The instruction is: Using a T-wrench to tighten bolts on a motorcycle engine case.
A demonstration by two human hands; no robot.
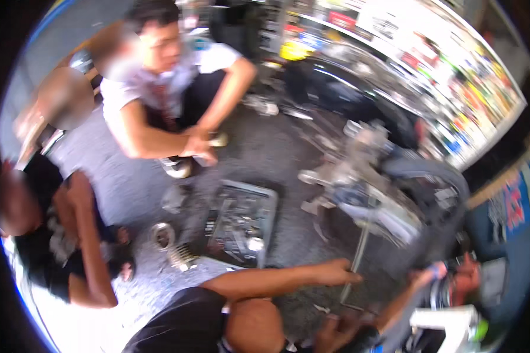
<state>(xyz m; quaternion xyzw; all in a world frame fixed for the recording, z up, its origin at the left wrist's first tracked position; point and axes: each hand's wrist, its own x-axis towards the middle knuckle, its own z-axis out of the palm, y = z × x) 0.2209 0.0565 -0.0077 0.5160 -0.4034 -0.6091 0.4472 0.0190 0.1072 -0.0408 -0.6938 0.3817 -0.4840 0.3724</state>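
Observation:
My left hand (337, 273) reaches in from the lower left, its fingers closed on a long thin metal rod wrench (362, 244). The rod slants up towards a partly stripped motorcycle (365, 159), and its lower end bends sideways. Whether its upper end sits on a part is too blurred to tell. Close to the bent end is my right hand (334, 332), dark and smeared, with its fingers not distinct. A bare rounded shape, apparently a knee (255, 326), shows below my left forearm.
A grey tray (271, 226) holds several metal parts and tools. Beside it lie a round metal part (162, 235) and a coiled spring-like part (181, 257). One person (171, 82) squats beyond; another (59, 229) sits at left. A white stool-like object (444, 317) stands lower right.

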